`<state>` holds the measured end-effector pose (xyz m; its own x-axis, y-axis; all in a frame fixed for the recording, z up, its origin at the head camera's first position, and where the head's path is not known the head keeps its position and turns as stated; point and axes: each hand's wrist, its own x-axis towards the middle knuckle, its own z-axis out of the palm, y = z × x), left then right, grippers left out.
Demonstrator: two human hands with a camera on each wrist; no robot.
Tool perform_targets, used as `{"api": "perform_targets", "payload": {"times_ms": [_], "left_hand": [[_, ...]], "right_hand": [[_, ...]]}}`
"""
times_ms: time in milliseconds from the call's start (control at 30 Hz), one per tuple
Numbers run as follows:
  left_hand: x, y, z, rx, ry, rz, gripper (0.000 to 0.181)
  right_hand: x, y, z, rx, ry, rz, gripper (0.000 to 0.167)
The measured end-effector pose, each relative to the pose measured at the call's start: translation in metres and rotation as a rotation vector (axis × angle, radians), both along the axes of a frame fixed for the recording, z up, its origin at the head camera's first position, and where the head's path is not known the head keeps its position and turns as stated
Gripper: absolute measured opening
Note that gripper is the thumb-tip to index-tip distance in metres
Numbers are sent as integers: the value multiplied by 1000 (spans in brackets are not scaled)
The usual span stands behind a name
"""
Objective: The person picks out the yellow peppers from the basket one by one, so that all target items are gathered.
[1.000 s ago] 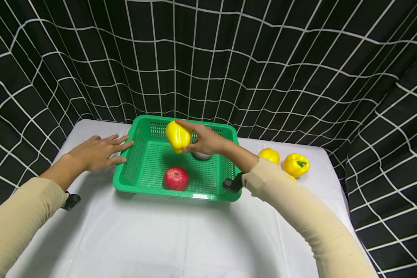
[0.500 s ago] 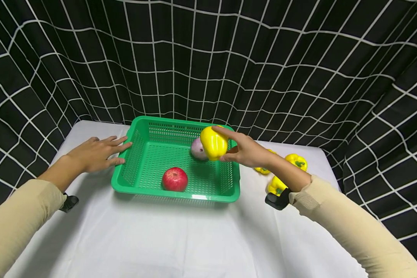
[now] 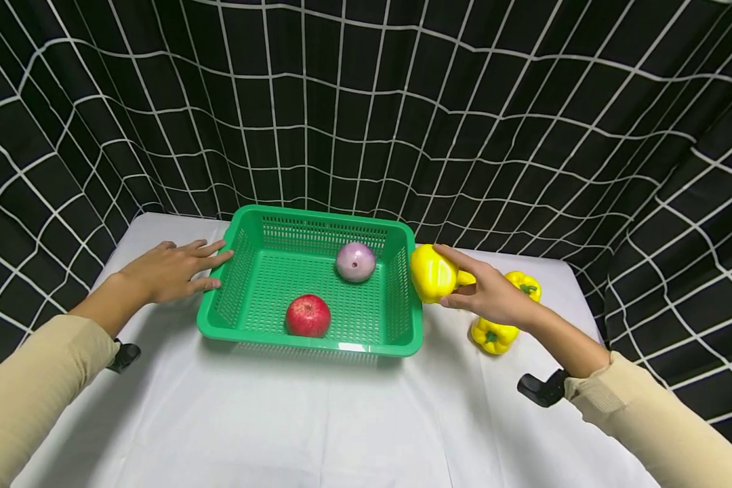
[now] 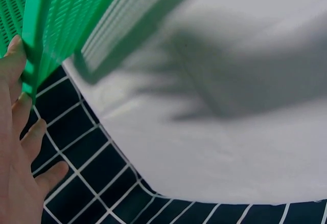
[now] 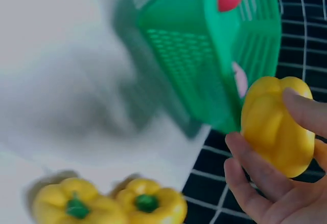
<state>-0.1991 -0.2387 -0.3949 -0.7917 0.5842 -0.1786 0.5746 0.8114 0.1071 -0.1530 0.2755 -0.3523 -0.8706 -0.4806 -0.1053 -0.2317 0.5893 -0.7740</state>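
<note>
My right hand (image 3: 488, 291) holds a yellow bell pepper (image 3: 432, 274) between thumb and fingers, beside the right end of a green plastic basket (image 3: 419, 332). In the right wrist view the held bell pepper (image 5: 276, 127) shows its lobed side. My left hand (image 3: 167, 271) rests with extended fingers on the basket's left rim; the left wrist view shows those fingertips (image 4: 16, 45) at the green edge. Inside the basket lie a red pomegranate (image 3: 308, 316) near the front and a round purple onion (image 3: 356, 262) towards the back right.
Right of the basket, more yellow bell peppers sit on the white tablecloth (image 3: 280, 420): a front pepper (image 3: 494, 336), a back pepper (image 3: 524, 285), and one partly hidden pepper (image 3: 465, 279) behind my right hand. A black curtain (image 3: 366, 102) with white grid lines hangs behind the table.
My right hand has carried the yellow bell pepper rightward from above the basket to just past its right rim, uncovering the onion. My left hand has stayed put.
</note>
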Motion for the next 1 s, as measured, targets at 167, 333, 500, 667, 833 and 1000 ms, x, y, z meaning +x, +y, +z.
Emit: {"api": "perform_targets", "payload": {"times_ms": [167, 333, 500, 667, 833, 1000], "left_hand": [[1, -1, 0, 6, -5, 4, 64], [2, -1, 0, 1, -4, 2, 64], [2, 1, 0, -5, 4, 0, 63], [2, 1, 0, -7, -1, 4, 64], [3, 1, 1, 5, -8, 9, 64], [3, 1, 1, 12, -17, 20, 63]], "right_hand": [[8, 18, -16, 15, -38, -69, 88], [18, 30, -34, 4, -59, -111, 88], [29, 38, -56, 13, -26, -142, 89], [39, 41, -76, 89, 38, -192, 89], [44, 40, -89, 126, 94, -230, 88], [47, 39, -100, 147, 152, -231, 86]]}}
